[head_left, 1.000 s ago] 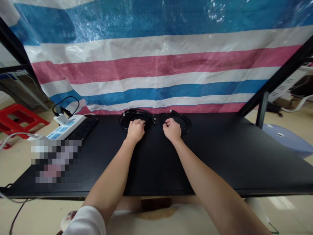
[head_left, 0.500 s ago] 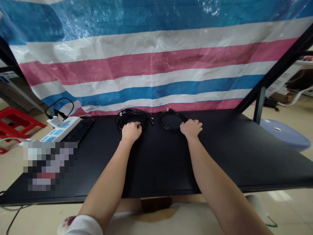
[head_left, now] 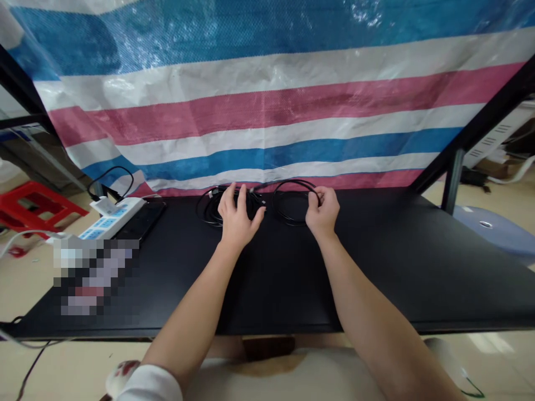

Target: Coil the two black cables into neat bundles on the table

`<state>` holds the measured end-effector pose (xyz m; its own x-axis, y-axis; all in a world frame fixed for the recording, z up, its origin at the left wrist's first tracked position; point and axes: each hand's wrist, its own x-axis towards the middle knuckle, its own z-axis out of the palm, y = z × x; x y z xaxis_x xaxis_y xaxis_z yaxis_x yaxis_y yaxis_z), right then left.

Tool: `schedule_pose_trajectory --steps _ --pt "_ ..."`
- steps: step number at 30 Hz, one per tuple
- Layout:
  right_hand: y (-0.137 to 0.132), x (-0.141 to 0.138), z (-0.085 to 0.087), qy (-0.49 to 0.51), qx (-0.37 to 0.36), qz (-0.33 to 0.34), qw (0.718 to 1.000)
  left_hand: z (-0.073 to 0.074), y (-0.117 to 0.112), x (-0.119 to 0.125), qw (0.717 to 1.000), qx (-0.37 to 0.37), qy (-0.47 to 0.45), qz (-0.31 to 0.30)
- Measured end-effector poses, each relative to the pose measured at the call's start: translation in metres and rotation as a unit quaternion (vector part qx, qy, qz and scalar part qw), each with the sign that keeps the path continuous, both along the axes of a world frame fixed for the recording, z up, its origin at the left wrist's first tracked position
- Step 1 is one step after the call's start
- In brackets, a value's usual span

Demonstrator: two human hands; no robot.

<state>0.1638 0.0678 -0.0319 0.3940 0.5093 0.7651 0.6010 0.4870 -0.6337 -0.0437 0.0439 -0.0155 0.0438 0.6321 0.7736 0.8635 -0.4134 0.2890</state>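
Observation:
Two coils of black cable lie at the back of a black table. My left hand rests with fingers spread on the left coil, pressing it down. My right hand is closed in a pinch on the right edge of the right coil, which looks lifted slightly at that side. A cable end runs between the two coils near my left fingertips.
A white power strip with a black plug and cable sits at the back left, beside a dark phone. A striped tarp hangs behind the table. A red stool stands on the floor at left, a bluish stool at right.
My left hand has opened and spread over the left coil. My right hand, resting flat beside the right coil half a second ago, now pinches its right edge and lifts it.

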Motion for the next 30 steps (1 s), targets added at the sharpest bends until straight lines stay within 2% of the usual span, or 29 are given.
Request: schedule_pose_trajectory --steps 2,5,8,10,12,13,15,16,18,20,23,25,27,30 --pt "-0.007 -0.009 0.005 -0.048 0.035 0.043 0.997 0.001 0.0 0.005 0.999 -0.002 -0.007 -0.033" --pt "-0.015 -0.019 0.013 -0.079 0.066 0.073 0.992 0.002 0.001 0.009 0.994 -0.071 -0.04 -0.077" --pt "-0.014 -0.015 0.015 -0.038 0.074 0.055 0.995 0.003 0.002 0.009 0.978 -0.107 -0.16 -0.077" --pt "-0.007 -0.003 0.011 0.039 0.065 0.01 0.997 0.007 0.003 0.006 0.95 -0.1 -0.287 -0.075" --pt "0.001 0.013 0.004 0.137 0.035 -0.055 0.988 0.014 0.005 -0.001 0.886 -0.096 -0.443 -0.097" --pt "0.005 0.021 0.0 0.18 -0.003 -0.084 0.98 0.019 0.007 -0.006 0.839 -0.097 -0.522 -0.116" --pt "0.011 0.033 -0.007 0.232 -0.132 -0.113 0.957 0.03 0.008 -0.019 0.731 -0.099 -0.656 -0.158" --pt "0.013 0.037 -0.011 0.226 -0.198 -0.107 0.948 0.035 0.007 -0.028 0.683 -0.099 -0.701 -0.181" --pt "0.013 0.04 -0.016 0.166 -0.29 -0.071 0.94 0.045 0.005 -0.045 0.609 -0.088 -0.757 -0.22" --pt "0.012 0.038 -0.019 0.063 -0.315 -0.025 0.947 0.052 0.0 -0.06 0.551 -0.073 -0.794 -0.246" --pt "0.009 0.027 -0.021 -0.094 -0.288 0.019 0.953 0.056 -0.005 -0.076 0.481 -0.035 -0.844 -0.236" --pt "0.005 0.015 -0.02 -0.176 -0.252 0.062 0.949 0.055 -0.007 -0.081 0.447 -0.02 -0.869 -0.211" --pt "0.001 0.001 -0.018 -0.238 -0.214 0.15 0.935 0.053 -0.006 -0.082 0.426 -0.032 -0.885 -0.187" --pt "-0.007 -0.019 -0.015 -0.292 -0.198 0.298 0.887 0.048 -0.003 -0.08 0.416 -0.073 -0.892 -0.16"
